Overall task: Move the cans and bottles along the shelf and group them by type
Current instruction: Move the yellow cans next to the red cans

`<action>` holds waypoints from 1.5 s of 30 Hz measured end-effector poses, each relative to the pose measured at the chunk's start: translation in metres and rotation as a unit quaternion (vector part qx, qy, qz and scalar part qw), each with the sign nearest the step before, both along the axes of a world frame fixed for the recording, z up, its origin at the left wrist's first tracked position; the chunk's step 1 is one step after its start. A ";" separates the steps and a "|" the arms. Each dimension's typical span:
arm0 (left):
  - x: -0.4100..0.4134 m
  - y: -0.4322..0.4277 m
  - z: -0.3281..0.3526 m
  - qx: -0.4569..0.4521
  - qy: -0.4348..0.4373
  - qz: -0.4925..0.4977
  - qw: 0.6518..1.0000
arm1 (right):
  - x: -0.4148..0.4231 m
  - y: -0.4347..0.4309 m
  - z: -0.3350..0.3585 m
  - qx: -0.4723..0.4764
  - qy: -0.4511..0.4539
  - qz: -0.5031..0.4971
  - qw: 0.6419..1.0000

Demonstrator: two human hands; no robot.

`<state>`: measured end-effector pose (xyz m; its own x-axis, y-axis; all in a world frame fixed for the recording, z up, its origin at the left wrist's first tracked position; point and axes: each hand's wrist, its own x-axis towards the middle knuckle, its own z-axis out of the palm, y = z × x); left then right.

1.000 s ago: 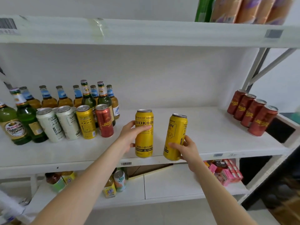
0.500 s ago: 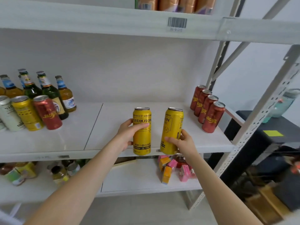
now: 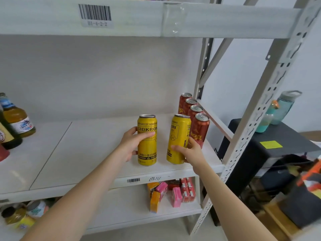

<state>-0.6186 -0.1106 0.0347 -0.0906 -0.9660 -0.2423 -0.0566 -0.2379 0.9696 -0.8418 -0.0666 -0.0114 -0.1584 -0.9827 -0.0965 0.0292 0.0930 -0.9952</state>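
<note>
The left hand (image 3: 132, 145) is wrapped around one yellow can (image 3: 147, 140), the right hand (image 3: 189, 150) around the other (image 3: 178, 139), both near the shelf (image 3: 86, 153) front at its right end. The right can tilts just beside the red cans (image 3: 199, 129); it could knock the nearest one over.

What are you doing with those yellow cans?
A person is sorting drinks on a white metal shelf. The left hand grips one tall yellow can, and the right hand grips another tall yellow can. Both cans are upright near the shelf's right end, right beside a row of four red cans. Glass bottles stand far off at the left.
</note>
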 end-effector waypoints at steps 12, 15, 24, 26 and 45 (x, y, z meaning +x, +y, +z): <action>-0.007 -0.061 -0.009 -0.006 0.000 0.063 0.998 | -0.011 -0.090 -0.007 -0.012 -0.001 0.055 0.998; -0.007 -0.072 -0.012 -0.007 0.006 0.074 0.997 | -0.008 -0.113 -0.008 -0.012 0.009 0.065 0.998; -0.001 -0.102 -0.022 -0.027 0.012 0.092 0.995 | 0.007 -0.172 -0.015 -0.051 0.034 0.053 0.997; 0.000 -0.108 -0.028 -0.034 0.016 0.090 0.995 | 0.010 -0.182 -0.021 -0.057 0.041 0.040 0.997; -0.018 -0.136 -0.054 -0.080 0.058 0.056 0.994 | 0.009 -0.239 -0.053 -0.066 0.036 -0.044 0.996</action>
<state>-0.6366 -0.2467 -0.0192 0.0020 -0.9969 -0.0792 0.0757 -0.0788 0.9940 -0.8328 -0.3053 -0.0645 -0.2470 -0.9678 0.0476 -0.0405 -0.0388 -0.9984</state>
